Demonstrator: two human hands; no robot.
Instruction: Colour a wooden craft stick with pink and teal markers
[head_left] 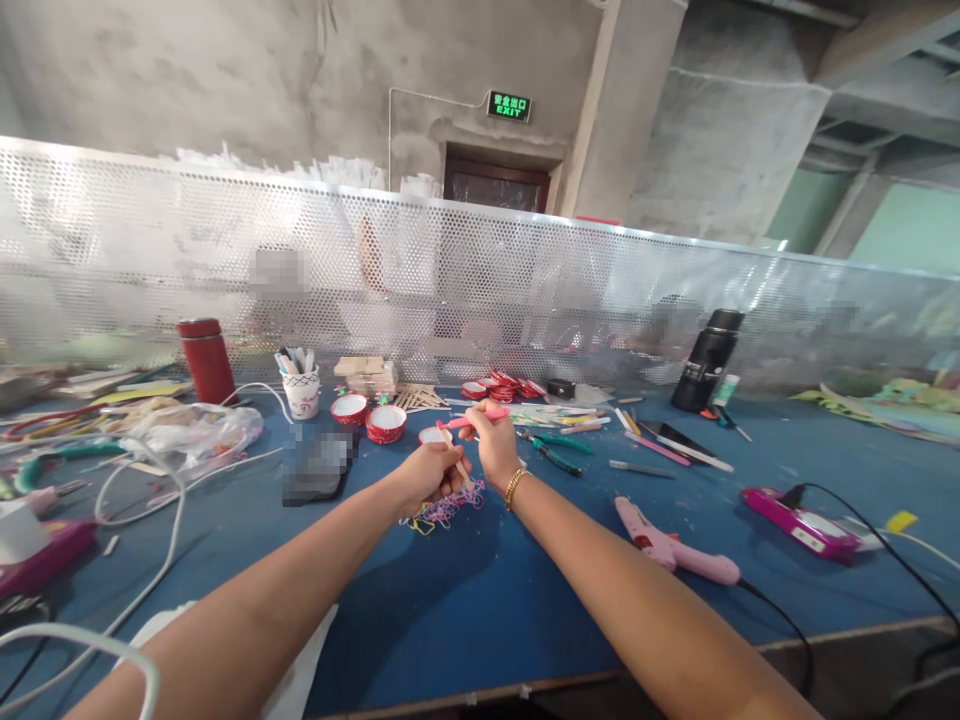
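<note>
My left hand [429,472] is closed on a flat wooden craft stick [463,470], which it holds at a slant above the table. My right hand [493,442], with a gold bracelet at the wrist, pinches a pink pen-like tool [453,424] whose tip reaches the upper end of the stick. Whether tip and stick touch is too small to tell. Beneath both hands lies a loose heap of colourful small loops [444,512], in purple, pink and yellow, partly covered by my left hand. Just behind my hands sits a small red-rimmed white cup [430,436], partly hidden.
Red-and-white paper cups [386,424], pliers [553,456] and a phone [319,466] surround my hands. A pink glue gun [671,548] and a purple power strip [801,522] lie right. Left are cables, a red flask [207,362] and a pen cup [301,392]. A black bottle [709,360] stands far right.
</note>
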